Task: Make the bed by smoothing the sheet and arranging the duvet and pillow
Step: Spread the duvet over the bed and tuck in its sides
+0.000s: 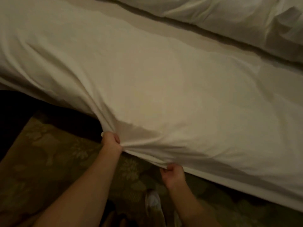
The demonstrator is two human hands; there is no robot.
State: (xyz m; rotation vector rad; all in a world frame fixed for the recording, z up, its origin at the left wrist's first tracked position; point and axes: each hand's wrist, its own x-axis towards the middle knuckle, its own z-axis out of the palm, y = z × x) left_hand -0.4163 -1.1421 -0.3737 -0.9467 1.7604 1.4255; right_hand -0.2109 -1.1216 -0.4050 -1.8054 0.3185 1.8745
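Your left hand [111, 142] and right hand [173, 174], fingers curled tight, grip the sheet [147, 76] at the near edge of the bed [164, 32]; duvet [229, 18] at far edge

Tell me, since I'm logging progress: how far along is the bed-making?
Early. Nothing looks finished: the sheet is creased near its edge. In hand: the left hand and right hand both grip that near edge, drawing it taut. To do: the bunched bedding, likely the duvet, lies heaped at the far side; no pillow clearly shows.
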